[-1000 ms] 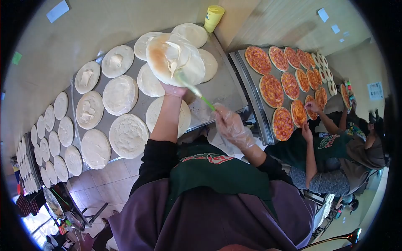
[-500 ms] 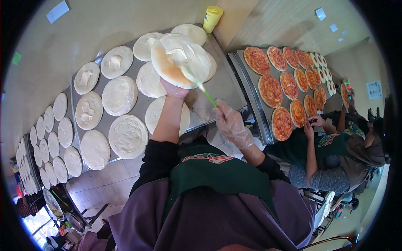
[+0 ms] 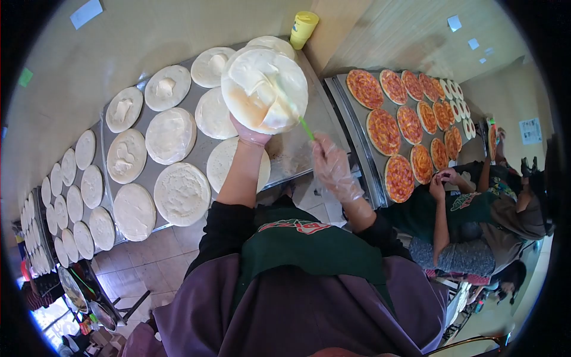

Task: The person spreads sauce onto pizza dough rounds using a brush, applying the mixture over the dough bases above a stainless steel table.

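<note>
A loaded round balanced on one hand, a tool working at its rim.
Nearest me, the right hand [image 3: 333, 169], in a clear plastic glove, has its fingers pinched around a slim green handle [image 3: 306, 128]; a loose glove could let that twist. Beyond it, the bare left hand [image 3: 253, 134] props up a pale round flatbread base [image 3: 238, 98] above the bench [image 3: 289, 157]; its fingers are mostly hidden underneath, so I can't tell how they're spread. Pressing hard at that near edge could tip the base or drag the thick white spread [image 3: 253, 71] over the side, onto the plain pale rounds [image 3: 238, 165] below. Farthest back, a yellow plastic cup [image 3: 304, 30] stands at the bench's corner, where a wide swing might knock it.
</note>
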Demonstrator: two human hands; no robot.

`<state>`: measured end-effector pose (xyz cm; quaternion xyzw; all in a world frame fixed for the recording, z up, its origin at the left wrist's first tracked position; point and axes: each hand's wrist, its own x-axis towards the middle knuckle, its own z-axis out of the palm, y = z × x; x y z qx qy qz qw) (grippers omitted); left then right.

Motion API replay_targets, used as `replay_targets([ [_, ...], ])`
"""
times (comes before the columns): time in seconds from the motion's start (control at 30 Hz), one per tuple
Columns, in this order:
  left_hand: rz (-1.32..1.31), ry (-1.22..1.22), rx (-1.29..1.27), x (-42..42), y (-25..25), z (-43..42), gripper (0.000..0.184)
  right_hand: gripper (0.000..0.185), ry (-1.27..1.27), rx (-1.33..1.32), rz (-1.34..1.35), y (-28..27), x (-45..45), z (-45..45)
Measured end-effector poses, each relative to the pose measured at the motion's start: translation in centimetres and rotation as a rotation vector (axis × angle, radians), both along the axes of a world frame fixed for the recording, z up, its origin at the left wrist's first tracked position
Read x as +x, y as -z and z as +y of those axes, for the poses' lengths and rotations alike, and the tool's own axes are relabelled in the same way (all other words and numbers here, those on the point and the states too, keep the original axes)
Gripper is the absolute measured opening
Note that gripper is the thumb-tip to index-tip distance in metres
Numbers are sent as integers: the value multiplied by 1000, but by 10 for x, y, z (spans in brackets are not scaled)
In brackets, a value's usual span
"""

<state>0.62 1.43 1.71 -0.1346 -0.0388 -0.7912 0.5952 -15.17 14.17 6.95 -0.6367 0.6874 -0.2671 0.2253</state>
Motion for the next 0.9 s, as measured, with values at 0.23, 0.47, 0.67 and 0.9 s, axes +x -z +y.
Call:
replay_targets([
  [0.23, -410, -157, 230, 1, 6, -1, 56, 20, -390, -546, -60, 13, 11, 11],
  [0.47, -268, -72, 128, -2, -6, 2, 65, 27, -24, -67, 6, -10, 0, -14],
  [0.67, -399, -30, 221, -1, -8, 1, 63, 22, -328, -380, -34, 11, 10, 4],
  [0.9, -378, -45, 168, -7, -15, 5, 64, 16, -156, -197, -64, -22, 10, -23],
])
